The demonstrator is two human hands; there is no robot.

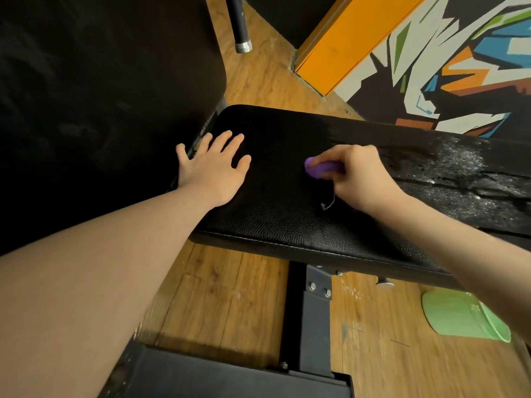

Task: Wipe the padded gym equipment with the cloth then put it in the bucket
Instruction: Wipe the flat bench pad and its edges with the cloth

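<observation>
The right hand (356, 179), right of centre in the frame, has its fingers curled around a small bunched purple cloth (323, 168), pressing it onto the black padded seat (273, 219) of a gym bench. Only a little of the cloth shows beyond the knuckles, and a loose thread trails just below the hand. The left hand (214, 165), at centre left, lies flat on the pad with fingers spread, holding nothing and apparently steadying the person.

This looks like the wiping step, still under way. The pad runs toward the right edge of the frame, where its surface is cracked and flecked with white; that stretch probably still needs passes, so the next move likely calls for sweeping the cloth rightward under firm pressure.

A pale green object (462, 317) sits on the wooden floor (230, 297) at lower right; it may be the bucket, though that cannot be told for sure.
</observation>
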